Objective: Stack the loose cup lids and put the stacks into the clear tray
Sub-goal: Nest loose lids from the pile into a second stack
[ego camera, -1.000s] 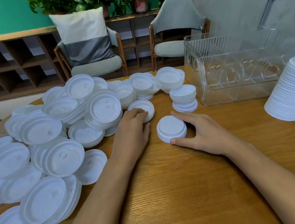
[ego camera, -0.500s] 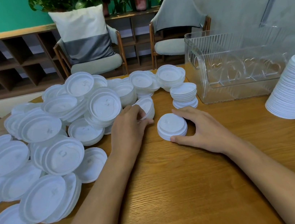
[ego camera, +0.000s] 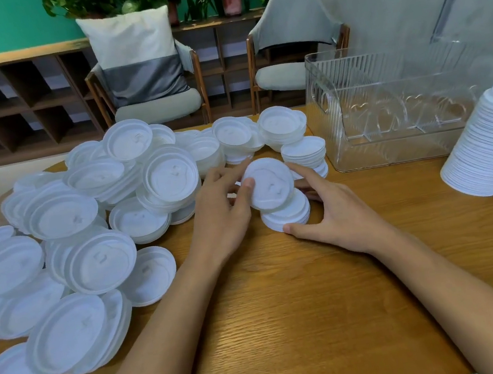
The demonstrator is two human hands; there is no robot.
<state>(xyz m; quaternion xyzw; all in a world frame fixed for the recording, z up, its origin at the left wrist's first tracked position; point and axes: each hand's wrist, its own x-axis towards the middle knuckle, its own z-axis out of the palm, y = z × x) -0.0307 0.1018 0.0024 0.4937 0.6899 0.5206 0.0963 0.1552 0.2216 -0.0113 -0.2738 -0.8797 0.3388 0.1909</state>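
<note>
Bare left arm (ego camera: 153, 342) and right arm (ego camera: 460, 299) reach in low over counter (ego camera: 289, 323), converging on stack (ego camera: 287, 217).
Just left of stack: left hand (ego camera: 220, 215), palm down, thumb and fingers pinching tilted lid (ego camera: 270, 183) above stack.
Just right of stack: right hand (ego camera: 338, 218) cupped round it, thumb at near rim, fingers (ego camera: 301, 171) at far side.

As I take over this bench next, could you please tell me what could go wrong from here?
1. The left hand holds the lid tilted over the small stack; it may land off-centre and fail to nest.
2. The tall stack on the right leans; the right hand, reaching for the tray, might knock it over.
3. The loose lids lie heaped beside the left forearm, which could scatter some.
</note>
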